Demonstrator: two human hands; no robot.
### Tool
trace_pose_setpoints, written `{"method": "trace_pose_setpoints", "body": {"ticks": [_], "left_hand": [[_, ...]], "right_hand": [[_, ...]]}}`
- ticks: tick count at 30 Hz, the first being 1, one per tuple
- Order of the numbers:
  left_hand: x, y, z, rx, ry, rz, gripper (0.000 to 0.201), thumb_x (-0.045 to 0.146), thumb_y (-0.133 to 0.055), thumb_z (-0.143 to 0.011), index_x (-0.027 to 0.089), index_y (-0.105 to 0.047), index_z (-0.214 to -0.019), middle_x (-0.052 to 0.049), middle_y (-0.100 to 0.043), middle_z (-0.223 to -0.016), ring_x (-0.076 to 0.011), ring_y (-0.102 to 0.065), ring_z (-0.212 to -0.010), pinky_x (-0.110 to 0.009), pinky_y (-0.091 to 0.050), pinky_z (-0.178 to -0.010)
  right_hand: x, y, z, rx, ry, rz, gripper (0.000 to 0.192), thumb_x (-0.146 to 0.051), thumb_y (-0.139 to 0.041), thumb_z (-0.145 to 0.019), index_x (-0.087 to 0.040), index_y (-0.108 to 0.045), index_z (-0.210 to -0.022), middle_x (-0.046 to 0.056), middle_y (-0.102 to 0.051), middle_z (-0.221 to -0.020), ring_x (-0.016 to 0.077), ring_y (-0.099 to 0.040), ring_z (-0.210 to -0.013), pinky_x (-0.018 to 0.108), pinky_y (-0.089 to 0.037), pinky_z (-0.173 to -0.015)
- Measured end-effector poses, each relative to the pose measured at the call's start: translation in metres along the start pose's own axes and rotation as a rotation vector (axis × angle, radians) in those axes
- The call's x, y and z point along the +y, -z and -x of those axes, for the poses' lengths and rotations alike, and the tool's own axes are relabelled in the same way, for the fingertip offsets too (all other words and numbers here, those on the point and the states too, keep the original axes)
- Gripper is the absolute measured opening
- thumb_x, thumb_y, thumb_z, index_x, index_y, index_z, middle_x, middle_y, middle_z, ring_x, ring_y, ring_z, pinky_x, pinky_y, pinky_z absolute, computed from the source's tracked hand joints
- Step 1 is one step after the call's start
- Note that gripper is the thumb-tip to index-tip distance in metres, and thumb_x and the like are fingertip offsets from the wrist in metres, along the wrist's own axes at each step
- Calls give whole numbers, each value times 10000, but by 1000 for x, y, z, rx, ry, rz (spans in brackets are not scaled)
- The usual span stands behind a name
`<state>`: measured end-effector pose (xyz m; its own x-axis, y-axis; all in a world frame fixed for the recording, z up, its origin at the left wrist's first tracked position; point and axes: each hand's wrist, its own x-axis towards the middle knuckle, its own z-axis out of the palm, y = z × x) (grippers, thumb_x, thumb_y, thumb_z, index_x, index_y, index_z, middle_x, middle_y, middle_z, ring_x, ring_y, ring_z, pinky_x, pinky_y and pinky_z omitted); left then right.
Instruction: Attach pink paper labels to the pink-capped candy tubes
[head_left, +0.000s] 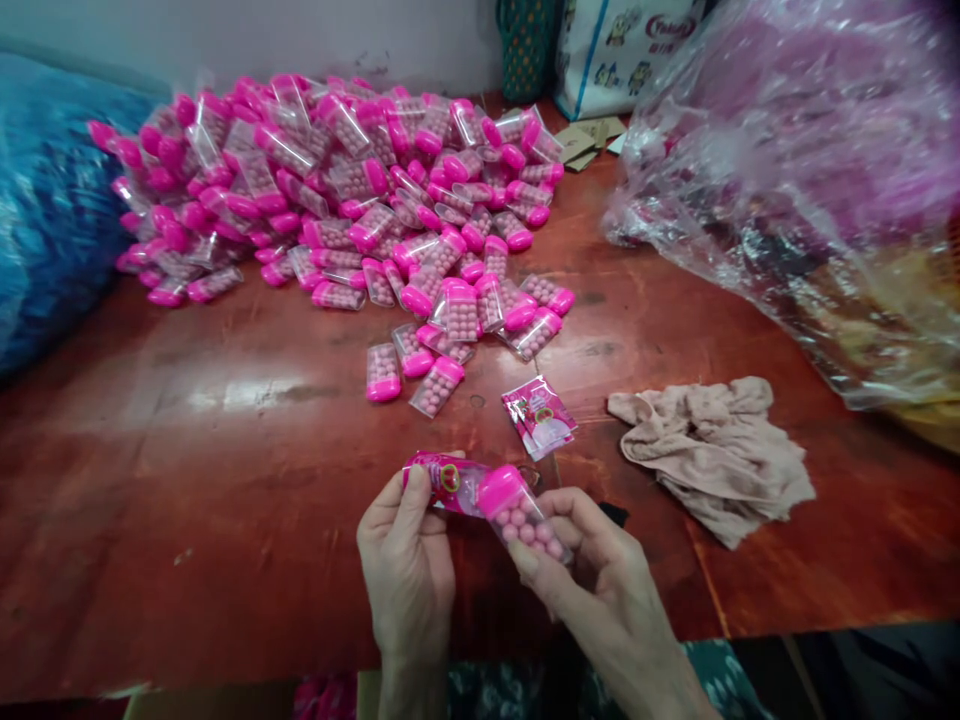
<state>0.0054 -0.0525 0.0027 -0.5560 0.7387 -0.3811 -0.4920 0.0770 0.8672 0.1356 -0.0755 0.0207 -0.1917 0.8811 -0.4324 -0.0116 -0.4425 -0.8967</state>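
Observation:
Between thumb and fingers, my left hand (pixel 411 560) pinches a printed pink plastic sleeve (pixel 448 482). A clear candy box with a pink cap (pixel 525 520), filled with round pink candies, is gripped by my right hand (pixel 600 580). The box's capped end meets the sleeve's right end; whether it has entered the sleeve I cannot tell. Just beyond my hands lie a few flat printed sleeves (pixel 540 415), partly overlapping. Past them, loose candy boxes of the same kind (pixel 437 387) rest on the red-brown table (pixel 225 480).
A large heap of candy boxes (pixel 337 180) covers the table's back. On the left stands a blue plastic bag (pixel 52 210). A big clear bag with pink contents (pixel 795 170) fills the right, with a crumpled beige cloth (pixel 716 450) before it. Cardboard pieces (pixel 589 140) lie behind.

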Motion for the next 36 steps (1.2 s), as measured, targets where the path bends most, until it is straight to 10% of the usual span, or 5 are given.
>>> {"method": "trace_pose_setpoints", "body": {"ticks": [12,25,36], "left_hand": [[-2,4,-6,-162,219,38,123,223,-670,-694,103,-697,-696,-69,-702,-681,-134,-627,-611,-226,-514,-605],[0,6,-8,-247,313,-27,226,245,-580,-768,78,-695,-870,-105,-692,-706,-145,-622,-616,-234,-501,-614],[1,6,-11,-251,330,-14,244,291,-605,-753,98,-698,-869,-95,-693,-747,-146,-618,-646,-237,-501,-607]], "right_hand": [[7,6,0,155,270,290,243,-219,-566,-802,-190,-566,-1043,-2,-649,-756,118,-591,-598,191,-464,-556],[7,25,-5,-84,14,202,303,-365,-589,-799,-267,-629,-1083,-18,-635,-771,142,-568,-668,220,-454,-579],[0,31,-14,-98,240,368,219,-288,-613,-786,-272,-670,-997,-16,-677,-819,140,-592,-646,202,-433,-494]]}}
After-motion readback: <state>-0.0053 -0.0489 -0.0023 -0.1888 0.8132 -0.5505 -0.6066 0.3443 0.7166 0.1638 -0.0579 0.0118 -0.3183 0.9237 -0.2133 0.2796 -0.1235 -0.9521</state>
